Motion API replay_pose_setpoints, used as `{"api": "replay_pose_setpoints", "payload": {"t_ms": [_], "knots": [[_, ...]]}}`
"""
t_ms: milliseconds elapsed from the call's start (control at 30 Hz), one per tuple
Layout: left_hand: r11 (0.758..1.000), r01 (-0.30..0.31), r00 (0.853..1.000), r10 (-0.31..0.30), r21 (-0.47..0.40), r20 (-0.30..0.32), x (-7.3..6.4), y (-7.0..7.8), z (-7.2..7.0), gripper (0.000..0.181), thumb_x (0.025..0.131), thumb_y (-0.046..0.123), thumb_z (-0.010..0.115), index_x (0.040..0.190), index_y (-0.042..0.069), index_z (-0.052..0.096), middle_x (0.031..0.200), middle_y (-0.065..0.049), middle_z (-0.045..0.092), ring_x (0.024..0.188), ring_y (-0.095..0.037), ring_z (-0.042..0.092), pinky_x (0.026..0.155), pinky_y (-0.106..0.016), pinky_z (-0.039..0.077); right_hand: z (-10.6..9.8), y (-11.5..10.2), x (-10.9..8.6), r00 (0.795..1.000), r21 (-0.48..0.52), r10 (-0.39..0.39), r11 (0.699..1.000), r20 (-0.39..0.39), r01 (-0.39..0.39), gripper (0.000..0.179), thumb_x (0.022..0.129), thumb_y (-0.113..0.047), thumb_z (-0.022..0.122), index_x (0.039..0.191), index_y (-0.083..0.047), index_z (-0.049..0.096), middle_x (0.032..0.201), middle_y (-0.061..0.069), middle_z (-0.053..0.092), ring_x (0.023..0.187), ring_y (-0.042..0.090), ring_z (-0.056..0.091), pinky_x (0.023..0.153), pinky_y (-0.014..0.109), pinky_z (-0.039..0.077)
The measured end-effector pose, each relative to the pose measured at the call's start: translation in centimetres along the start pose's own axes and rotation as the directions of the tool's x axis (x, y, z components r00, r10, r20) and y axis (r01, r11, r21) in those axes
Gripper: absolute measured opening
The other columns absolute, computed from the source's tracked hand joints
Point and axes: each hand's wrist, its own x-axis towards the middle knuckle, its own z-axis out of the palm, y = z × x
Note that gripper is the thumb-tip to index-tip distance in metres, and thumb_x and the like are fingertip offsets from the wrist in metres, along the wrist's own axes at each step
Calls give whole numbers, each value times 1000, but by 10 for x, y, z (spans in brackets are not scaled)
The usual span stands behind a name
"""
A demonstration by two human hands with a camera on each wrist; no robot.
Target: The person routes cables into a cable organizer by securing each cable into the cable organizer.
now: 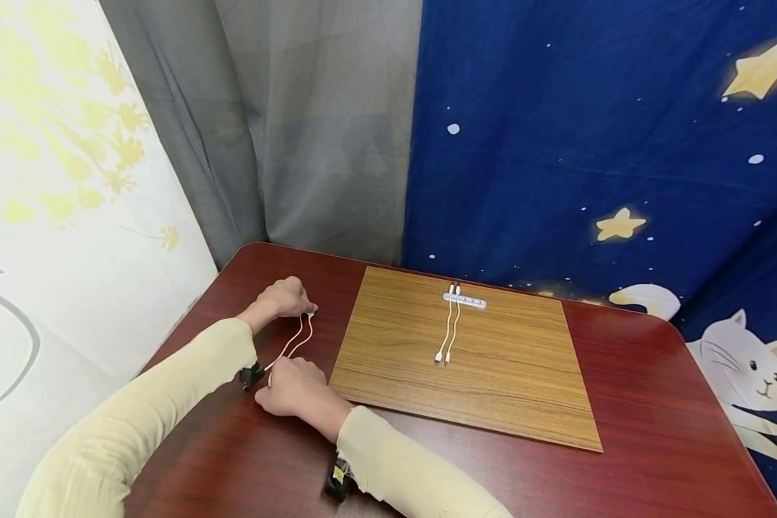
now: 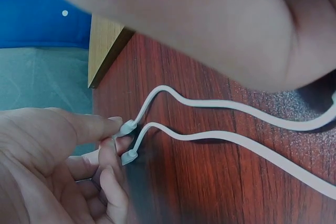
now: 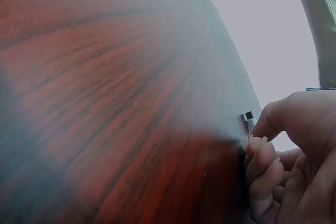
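Near the table's left side, my left hand pinches the ends of two thin white charging cables. Close up in the left wrist view, thumb and fingertips hold their small white plugs side by side. Both strands run in gentle waves toward my right hand, which is nearer the front of the table. In the right wrist view a metal-tipped plug sticks out past the thumb and curled fingers of that hand, which grips the cables' other end; the rest of that end is hidden.
Right of the hands lies a wood-grain board on the dark red table. At its back edge a white cable clip holds two more white cables, their lower plugs lying on the board. Curtains hang behind.
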Motion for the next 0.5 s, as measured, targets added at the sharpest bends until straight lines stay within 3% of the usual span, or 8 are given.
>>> {"api": "replay_pose_setpoints", "payload": {"t_ms": [333,500], "knots": [[1000,-16,1000,16,1,-12,-2,2,1,31,95,27,70,70,10,70,63,-2,60,60,-21,51,57,-34,39,-4,5,-4,1000,13,-29,1000,6,29,39,87,-40,72,58,-19,57,63,-4,55,63,13,52,58,30,43],[1000,-21,999,21,-6,-33,-1,2,-1,36,95,25,68,64,9,66,56,0,53,55,-20,48,54,-33,37,-6,9,-6,999,12,-52,999,8,52,41,88,-39,71,56,-18,55,60,-3,53,61,14,52,57,30,43]]}}
